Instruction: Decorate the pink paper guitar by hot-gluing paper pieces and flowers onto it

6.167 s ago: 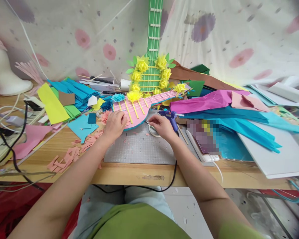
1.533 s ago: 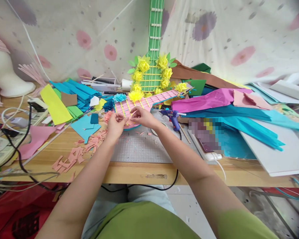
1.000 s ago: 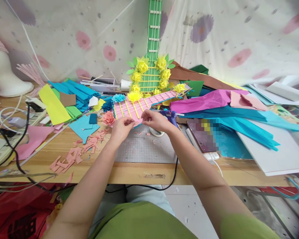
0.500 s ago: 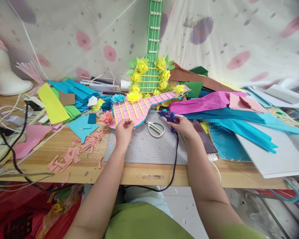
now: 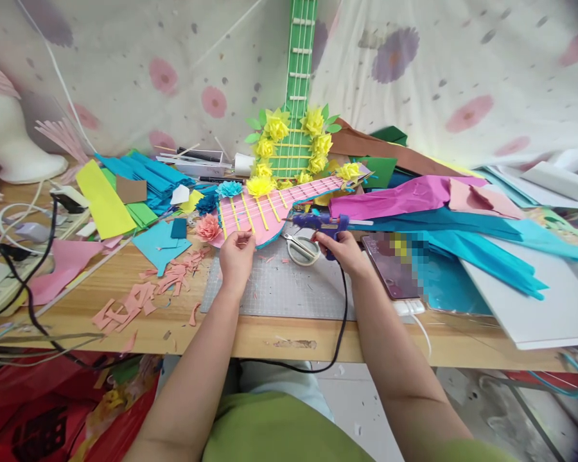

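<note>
A pink paper guitar (image 5: 282, 208) with yellow bars, white strings and paper flowers lies on the table. My left hand (image 5: 237, 253) is at its lower edge, thumb and fingers pinched together; what they hold, if anything, is hidden. My right hand (image 5: 344, 250) grips a blue glue gun (image 5: 325, 222), nozzle pointing left toward the guitar's body, a white glue stick showing at its back. Scissors (image 5: 302, 249) with pale handles lie on the grey cutting mat (image 5: 289, 289) between my hands. A coral paper flower (image 5: 207, 228) sits at the guitar's left end.
Behind stands a green guitar (image 5: 298, 77) with yellow flowers. Pink paper scraps (image 5: 130, 305) and blue crepe paper (image 5: 149, 176) lie left. To the right are magenta paper (image 5: 390, 199), a phone (image 5: 390, 266) and a white board (image 5: 534, 314). The glue gun's black cord (image 5: 343, 308) hangs over the table edge.
My right hand has moved slightly left with the glue gun, which now points more level toward the guitar and partly covers the scissors' surroundings. My left hand stays pinched at the guitar's lower edge.
</note>
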Tool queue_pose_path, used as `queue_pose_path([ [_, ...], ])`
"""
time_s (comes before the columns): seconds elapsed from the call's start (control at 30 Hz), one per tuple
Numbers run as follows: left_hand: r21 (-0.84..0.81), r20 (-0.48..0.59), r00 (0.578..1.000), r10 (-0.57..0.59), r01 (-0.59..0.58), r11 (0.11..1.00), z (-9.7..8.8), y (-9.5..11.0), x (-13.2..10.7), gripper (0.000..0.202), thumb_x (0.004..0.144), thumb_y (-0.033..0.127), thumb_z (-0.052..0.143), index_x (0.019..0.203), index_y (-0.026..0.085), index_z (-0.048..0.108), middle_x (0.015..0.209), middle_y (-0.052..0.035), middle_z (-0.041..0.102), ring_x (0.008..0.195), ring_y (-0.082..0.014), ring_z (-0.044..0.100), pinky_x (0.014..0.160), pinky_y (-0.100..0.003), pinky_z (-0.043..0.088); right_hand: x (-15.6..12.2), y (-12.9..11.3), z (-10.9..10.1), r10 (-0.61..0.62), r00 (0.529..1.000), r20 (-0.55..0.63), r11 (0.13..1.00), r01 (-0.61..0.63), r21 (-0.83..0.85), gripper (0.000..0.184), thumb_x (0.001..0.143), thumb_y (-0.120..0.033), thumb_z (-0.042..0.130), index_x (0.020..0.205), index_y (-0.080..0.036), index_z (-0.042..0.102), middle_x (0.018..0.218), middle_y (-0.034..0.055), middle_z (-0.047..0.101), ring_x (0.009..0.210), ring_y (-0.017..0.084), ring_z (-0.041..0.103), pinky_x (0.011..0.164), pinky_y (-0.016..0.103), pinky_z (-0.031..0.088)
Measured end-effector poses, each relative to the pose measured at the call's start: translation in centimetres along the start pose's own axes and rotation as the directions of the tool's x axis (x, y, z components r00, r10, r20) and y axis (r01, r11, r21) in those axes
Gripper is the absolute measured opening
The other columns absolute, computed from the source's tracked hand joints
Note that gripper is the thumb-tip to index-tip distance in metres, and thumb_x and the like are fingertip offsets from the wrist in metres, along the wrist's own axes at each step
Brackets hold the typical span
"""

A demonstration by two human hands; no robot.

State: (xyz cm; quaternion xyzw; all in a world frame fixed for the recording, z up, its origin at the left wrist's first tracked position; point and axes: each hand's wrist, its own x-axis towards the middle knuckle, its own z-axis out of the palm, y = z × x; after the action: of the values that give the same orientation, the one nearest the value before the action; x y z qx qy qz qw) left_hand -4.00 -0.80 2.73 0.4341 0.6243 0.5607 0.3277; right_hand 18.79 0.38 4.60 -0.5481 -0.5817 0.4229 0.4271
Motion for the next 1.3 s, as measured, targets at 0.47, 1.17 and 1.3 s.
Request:
queue_pose_path([
  [0.47, -0.021, -0.059, 0.996, 0.071, -0.073, 0.997, 0.4, -0.9, 0.3, 0.019, 0.067, 0.034, 0.066, 0.073, 0.016, 0.062, 0.071, -0.0017, 0.064, 0.061, -0.0116, 0.056, 0.060, -0.024, 0.046, 0.3, 0.9, 2.8, -0.057, 0.991, 0.123, 0.986, 0.075, -0.147, 0.044, 0.068, -0.057, 0.064, 0.082, -0.016, 0.068, 0.074, 0.0048, 0.066, 0.075, 0.019, 0.058, 0.066, 0.030, 0.046],
  [1.17, 0.002, -0.046, 0.996, 0.081, -0.081, 0.997, 0.4, -0.4, -0.2, 0.014, 0.068, 0.031, 0.064, 0.072, 0.017, 0.063, 0.072, -0.0016, 0.065, 0.059, -0.0107, 0.054, 0.060, -0.023, 0.044, 0.4, 0.8, 2.9, -0.061, 0.992, 0.108, 0.980, 0.080, -0.185, 0.045, 0.070, -0.054, 0.063, 0.094, -0.016, 0.068, 0.086, 0.0069, 0.070, 0.083, 0.023, 0.062, 0.077, 0.037, 0.048],
  [1.3, 0.024, -0.036, 0.996, 0.087, -0.087, 0.996, 0.4, -0.4, -0.2, 0.015, 0.069, 0.032, 0.065, 0.073, 0.017, 0.064, 0.071, -0.0012, 0.065, 0.058, -0.0105, 0.054, 0.059, -0.023, 0.043, 0.4, 0.8, 2.9, -0.065, 0.992, 0.112, 0.981, 0.084, -0.176, 0.044, 0.071, -0.054, 0.062, 0.092, -0.016, 0.068, 0.086, 0.0065, 0.069, 0.082, 0.023, 0.062, 0.076, 0.036, 0.048],
])
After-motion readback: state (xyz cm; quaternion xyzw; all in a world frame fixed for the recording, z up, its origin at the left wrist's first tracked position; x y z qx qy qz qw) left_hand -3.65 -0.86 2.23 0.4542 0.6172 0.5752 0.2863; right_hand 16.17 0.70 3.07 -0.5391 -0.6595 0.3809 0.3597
